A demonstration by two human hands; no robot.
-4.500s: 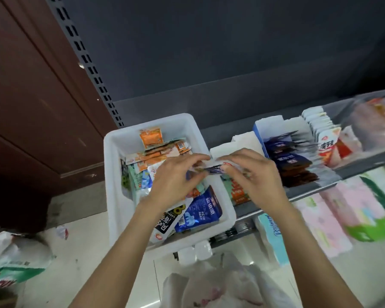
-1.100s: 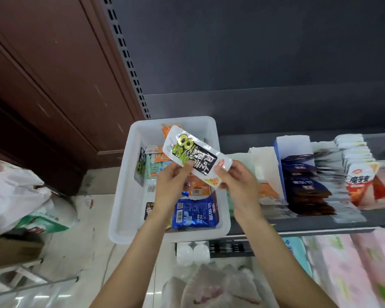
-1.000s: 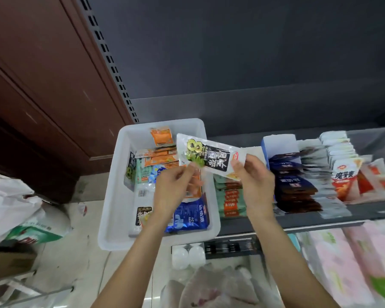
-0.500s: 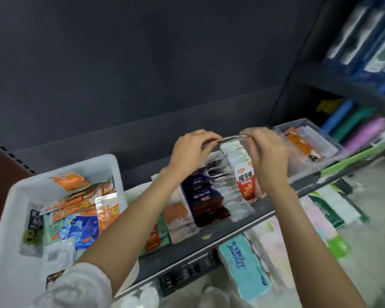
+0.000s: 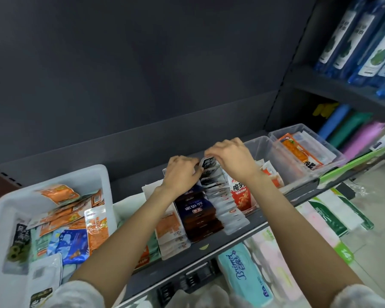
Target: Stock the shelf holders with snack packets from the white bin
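A white bin (image 5: 93, 174) at the left holds several loose snack packets, orange, blue and black-and-white. On the grey shelf (image 5: 233, 236) stand rows of packets in holders. Both hands hold one black-and-white packet (image 5: 209, 162) at the back of the white-packet row (image 5: 226, 204). My left hand (image 5: 180, 174) pinches its left edge and my right hand (image 5: 230, 157) pinches its top right. The packet's lower part is hidden among the row.
Dark blue packets (image 5: 197, 210) and red-and-white packets (image 5: 240, 194) flank the row. Two clear tubs (image 5: 320, 141) sit at the shelf's right end. Tissue packs (image 5: 245, 274) lie on the shelf below. Blue bottles (image 5: 365, 41) stand at the upper right.
Both hands carried the black-and-white packet from above the bin rightward to the shelf and lowered it into the back of the white-packet row. The view swung right with them.
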